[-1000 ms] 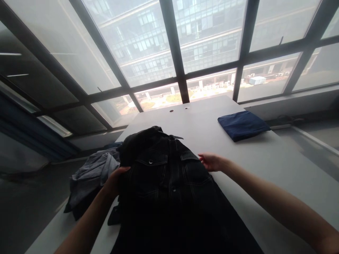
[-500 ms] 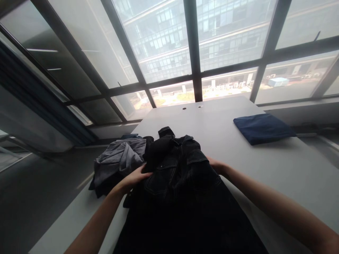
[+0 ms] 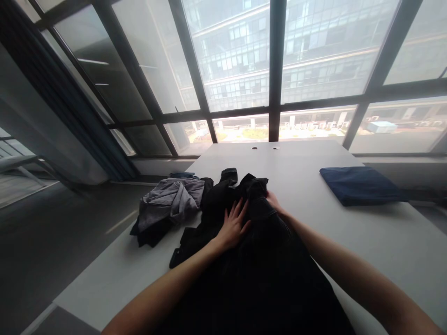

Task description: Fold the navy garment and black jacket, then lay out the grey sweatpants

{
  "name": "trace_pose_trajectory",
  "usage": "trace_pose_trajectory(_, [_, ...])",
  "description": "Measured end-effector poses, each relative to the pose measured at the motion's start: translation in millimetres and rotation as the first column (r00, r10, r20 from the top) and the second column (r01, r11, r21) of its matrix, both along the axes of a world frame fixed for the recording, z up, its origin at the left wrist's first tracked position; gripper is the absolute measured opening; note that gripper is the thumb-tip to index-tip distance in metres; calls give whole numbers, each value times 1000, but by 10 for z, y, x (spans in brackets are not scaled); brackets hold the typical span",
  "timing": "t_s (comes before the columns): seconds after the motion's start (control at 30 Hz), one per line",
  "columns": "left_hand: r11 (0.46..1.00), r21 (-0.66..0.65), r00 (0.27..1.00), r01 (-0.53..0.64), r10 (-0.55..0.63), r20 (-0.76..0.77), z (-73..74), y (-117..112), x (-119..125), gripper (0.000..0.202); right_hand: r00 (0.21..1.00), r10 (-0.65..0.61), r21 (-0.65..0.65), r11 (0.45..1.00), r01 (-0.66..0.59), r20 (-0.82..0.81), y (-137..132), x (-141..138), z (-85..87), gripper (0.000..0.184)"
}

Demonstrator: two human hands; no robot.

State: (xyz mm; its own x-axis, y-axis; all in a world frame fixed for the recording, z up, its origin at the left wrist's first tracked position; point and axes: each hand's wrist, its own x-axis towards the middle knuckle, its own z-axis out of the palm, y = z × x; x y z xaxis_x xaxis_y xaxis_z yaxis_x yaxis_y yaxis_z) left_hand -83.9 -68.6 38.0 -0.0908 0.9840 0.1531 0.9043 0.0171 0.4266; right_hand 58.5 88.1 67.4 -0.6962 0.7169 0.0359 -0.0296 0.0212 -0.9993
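— Black denim jacket (image 3: 244, 274): where?
— Lay down the middle of a long white table (image 3: 115, 279), at the near end, with the upper part rumpled into a heap. Lower part sank into shadow, too dark for seams or pockets to show.
— And the bare left hand (image 3: 233, 225)?
— Rested palm down on the denim, fingers fanned wide and pressed flat. Open, with no fold pinched between the fingers, so not clamped on anything.
— The bare right hand (image 3: 274, 201)?
— Reached the far side of the rumpled heap, fingertips against the dark fabric. Mostly hidden behind the cloth, so pinching or mere touching could not be told.
— Hands together?
— Apart but near each other, with a ridge of denim between them.
— Anything alongside?
— On the left, just beside the jacket, a crumpled grey cloth garment (image 3: 171, 204), heaped on the tabletop. On the right, well apart, a flat folded navy-blue cloth (image 3: 361, 186).
— Beyond those?
— Two small round holes (image 3: 264, 148) near the far table edge, then a tall dark-framed glass window wall (image 3: 237, 56), with a many-windowed office block (image 3: 324, 46) outside.
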Motion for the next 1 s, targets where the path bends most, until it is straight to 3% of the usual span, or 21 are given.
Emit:
trace_pose_trajectory(0.07, [1000, -20, 999, 18, -19, -26, -71, 46, 34, 72, 989, -104, 104, 988, 115, -106, 69, 54, 101, 44])
trace_pose_trajectory(0.17, [999, -11, 999, 38, -39, -33, -52, 114, 99, 71, 972, -133, 335, 922, 192, -191, 180, 243, 340, 37])
trace_pose_trajectory(0.27, [998, 25, 998, 61, -60, -31, -22, 202, 208, 72, 983, -149, 577, 796, 182, -105, 269, 471, 665, 22])
trace_pose_trajectory(0.37, [997, 57, 999, 54, -54, 4, -70, 292, 317, 76, 965, -258, 733, 664, 147, 40, 329, 685, 940, 17])
trace_pose_trajectory(0.47, [998, 53, 997, 40, -44, 63, -164, 350, 368, 78, 931, -347, 783, 609, 129, 116, 397, 858, 1032, 17])
trace_pose_trajectory(0.57, [997, 57, 997, 48, -51, 54, -240, 360, 348, 76, 926, -358, 777, 614, 141, 115, 500, 975, 935, 18])
trace_pose_trajectory(0.77, [1000, 26, 999, -3, 4, -34, -252, 257, 205, 71, 939, -335, 712, 678, 183, 78, 712, 1202, 551, 24])
trace_pose_trajectory(1.0, [998, -22, 996, -57, 56, -75, -245, 177, 139, 74, 883, -416, 581, 782, 226, 218, 815, 1609, 203, 35])
